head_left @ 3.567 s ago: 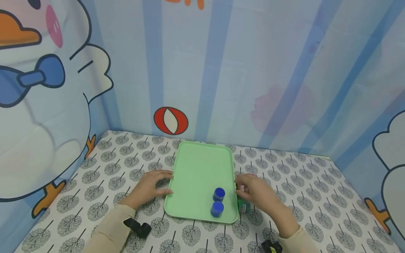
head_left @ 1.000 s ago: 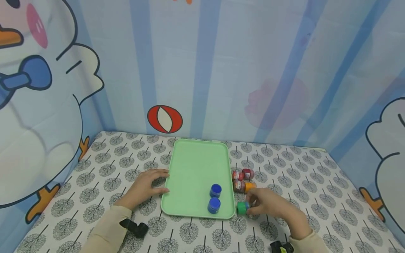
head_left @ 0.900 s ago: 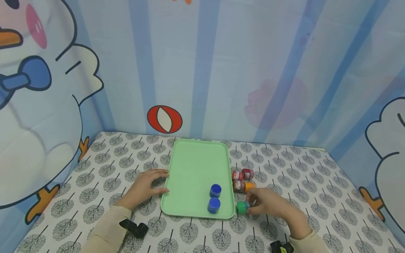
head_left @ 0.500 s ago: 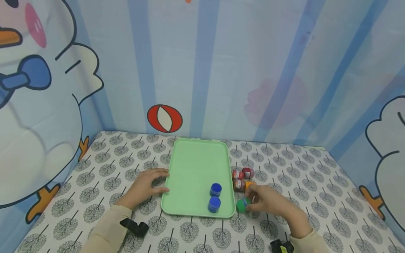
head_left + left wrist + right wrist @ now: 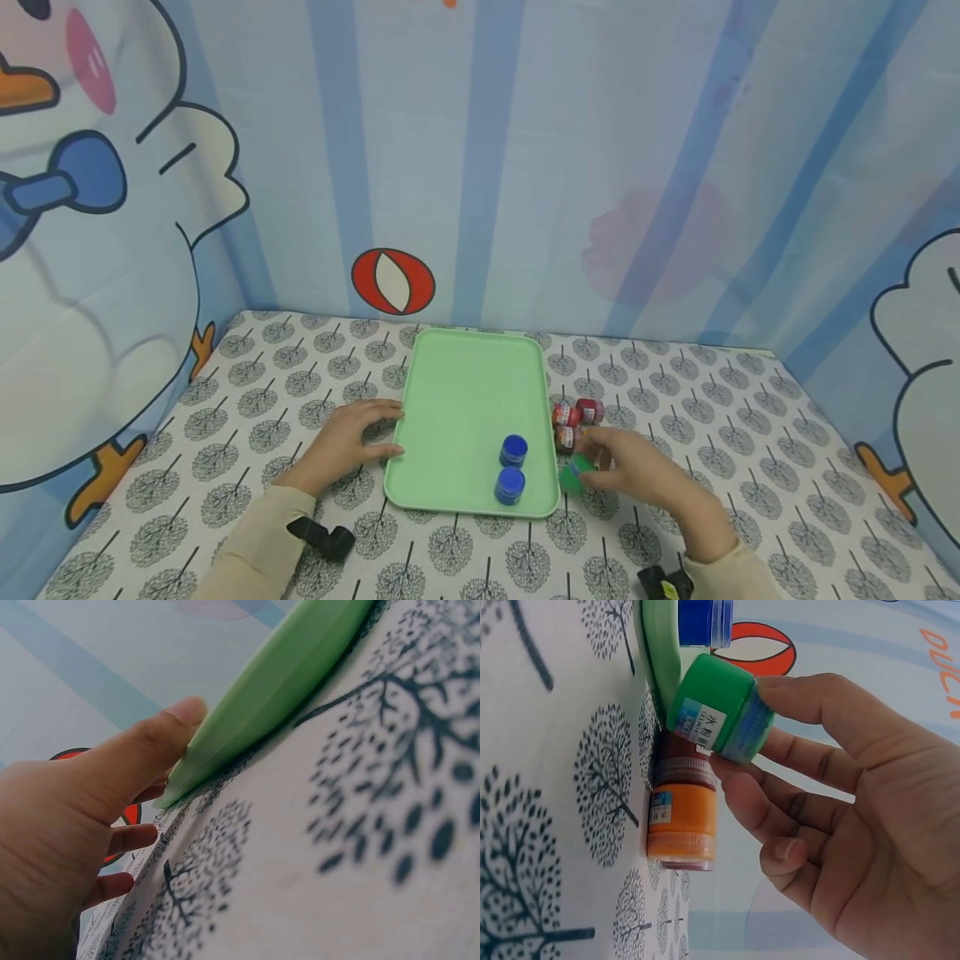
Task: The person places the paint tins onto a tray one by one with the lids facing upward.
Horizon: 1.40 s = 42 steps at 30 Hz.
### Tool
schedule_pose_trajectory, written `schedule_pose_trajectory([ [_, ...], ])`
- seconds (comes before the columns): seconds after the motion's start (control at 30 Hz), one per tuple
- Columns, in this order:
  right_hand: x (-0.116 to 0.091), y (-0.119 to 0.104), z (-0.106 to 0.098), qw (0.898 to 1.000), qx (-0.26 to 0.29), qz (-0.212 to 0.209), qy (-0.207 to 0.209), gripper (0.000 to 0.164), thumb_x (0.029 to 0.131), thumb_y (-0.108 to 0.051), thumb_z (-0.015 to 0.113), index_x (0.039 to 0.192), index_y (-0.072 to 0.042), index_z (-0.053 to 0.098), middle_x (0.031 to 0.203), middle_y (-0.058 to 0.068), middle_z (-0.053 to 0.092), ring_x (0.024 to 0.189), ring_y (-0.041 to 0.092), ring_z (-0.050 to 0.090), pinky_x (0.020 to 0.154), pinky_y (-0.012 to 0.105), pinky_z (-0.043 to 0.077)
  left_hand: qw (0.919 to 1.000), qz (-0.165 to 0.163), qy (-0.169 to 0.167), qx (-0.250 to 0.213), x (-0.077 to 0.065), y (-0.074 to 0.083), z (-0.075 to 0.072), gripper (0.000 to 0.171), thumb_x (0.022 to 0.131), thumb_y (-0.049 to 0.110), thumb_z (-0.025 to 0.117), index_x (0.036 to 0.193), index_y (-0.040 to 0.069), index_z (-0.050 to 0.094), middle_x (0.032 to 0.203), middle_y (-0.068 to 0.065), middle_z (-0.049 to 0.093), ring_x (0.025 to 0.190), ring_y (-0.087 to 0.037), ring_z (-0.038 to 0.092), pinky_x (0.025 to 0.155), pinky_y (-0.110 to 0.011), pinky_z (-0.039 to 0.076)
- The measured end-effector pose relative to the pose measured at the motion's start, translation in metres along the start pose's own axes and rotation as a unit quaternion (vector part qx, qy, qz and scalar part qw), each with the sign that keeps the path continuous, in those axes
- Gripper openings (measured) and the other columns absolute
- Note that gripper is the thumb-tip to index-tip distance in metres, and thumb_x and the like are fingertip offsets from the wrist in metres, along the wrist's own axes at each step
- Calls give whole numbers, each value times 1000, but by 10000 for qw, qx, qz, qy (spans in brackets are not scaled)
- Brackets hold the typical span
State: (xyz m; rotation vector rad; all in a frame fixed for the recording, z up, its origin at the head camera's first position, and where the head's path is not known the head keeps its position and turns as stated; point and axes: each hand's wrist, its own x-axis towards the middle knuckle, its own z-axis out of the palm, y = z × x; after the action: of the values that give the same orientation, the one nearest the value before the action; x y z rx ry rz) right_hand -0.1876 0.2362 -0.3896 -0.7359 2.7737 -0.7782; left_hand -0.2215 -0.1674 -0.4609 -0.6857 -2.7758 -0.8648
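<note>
So the green jar [image 5: 705, 697] has moved: a second ago it was lying flat on its side, and now it's tipped up at a slant and sits slightly farther from me. My right fingers [image 5: 810, 757] have come along with it. They're closed in a pinch, just a jar's width apart, thumb [image 5: 821, 694] on the near side, and the lower fingers are curled loosely with nothing in them. As I read it, the grip is made and I'm midway through handling this one, since it's neither flat nor upright. It's over by the right edge of the tray [image 5: 472, 367], not in it. Can't tell if its low end is touching the table [image 5: 750, 450].

Just past it, the brown jar [image 5: 682, 761] and orange jar [image 5: 681, 814] lie on their sides, with the red jar [image 5: 566, 415] and dark red jar [image 5: 591, 410] farther back. None of those four look handled right now. Two blue jars [image 5: 513, 451] stand upright in the tray's near right corner, same spot as before. My left fingers [image 5: 378, 451] haven't budged either: spread and relaxed, resting at the tray's left rim, gripping no jar.
</note>
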Motion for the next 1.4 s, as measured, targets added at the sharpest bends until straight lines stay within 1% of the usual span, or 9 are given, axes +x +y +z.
schedule_pose_trajectory([
  [0.17,7,-5,0,9996,-112,-129,229,18,80,-16,75,95,-12,66,81,-6,63,71,4,54,61,18,50,10000,-7,5,-17,0,-2,1,52,77,34,78,122,14,65,136,-7,59,129,-35,50,109,-64,33],
  [0.4,17,-13,2,9989,-201,-2,413,23,80,-15,75,102,-10,68,81,-5,62,67,6,54,57,18,49,10000,20,-11,-28,1,-3,2,51,77,36,78,122,14,66,135,-6,60,129,-34,50,108,-65,33],
  [0.5,22,-17,1,9983,-326,-2,484,24,80,-14,76,102,-9,68,82,-4,62,68,6,53,58,18,48,10000,51,-7,-22,1,-3,1,51,77,36,78,122,14,66,135,-6,60,129,-34,51,108,-65,34],
  [0.73,34,-23,3,9953,-681,-58,685,24,80,-15,76,101,-8,68,75,-4,57,63,6,47,52,18,43,9999,88,38,-71,0,-4,1,51,77,35,78,122,14,66,135,-6,60,128,-34,51,108,-64,34],
  [0.8,38,-25,4,9940,-807,-37,736,24,81,-16,76,103,-9,67,78,-3,58,65,6,47,54,18,43,9999,98,47,-75,0,-4,2,51,77,34,78,122,14,66,135,-5,60,128,-34,51,108,-64,34],
  [0.97,47,-29,8,9898,-1170,74,812,29,82,-20,76,108,-9,67,93,-1,65,75,9,57,61,19,48,9999,132,46,-61,0,-4,2,50,78,35,78,122,14,65,135,-5,60,128,-33,52,107,-63,35],
  [1.07,52,-32,11,9877,-1348,78,794,31,82,-21,76,109,-8,67,92,0,65,75,9,57,62,20,48,9999,133,44,-66,0,-3,2,50,78,35,78,122,14,66,135,-5,60,128,-34,52,108,-63,35],
  [1.2,58,-34,15,9854,-1508,-15,784,32,81,-21,77,108,-9,67,88,-1,64,70,6,53,59,19,46,9999,126,30,-66,0,-4,1,50,78,35,77,122,14,65,135,-5,60,128,-33,51,108,-63,34],
  [1.4,66,-36,21,9847,-1583,94,728,33,80,-22,77,110,-11,67,97,0,67,74,8,57,61,21,49,9999,95,5,-40,0,-3,1,51,78,36,77,122,15,65,135,-4,60,128,-32,52,108,-63,35],
])
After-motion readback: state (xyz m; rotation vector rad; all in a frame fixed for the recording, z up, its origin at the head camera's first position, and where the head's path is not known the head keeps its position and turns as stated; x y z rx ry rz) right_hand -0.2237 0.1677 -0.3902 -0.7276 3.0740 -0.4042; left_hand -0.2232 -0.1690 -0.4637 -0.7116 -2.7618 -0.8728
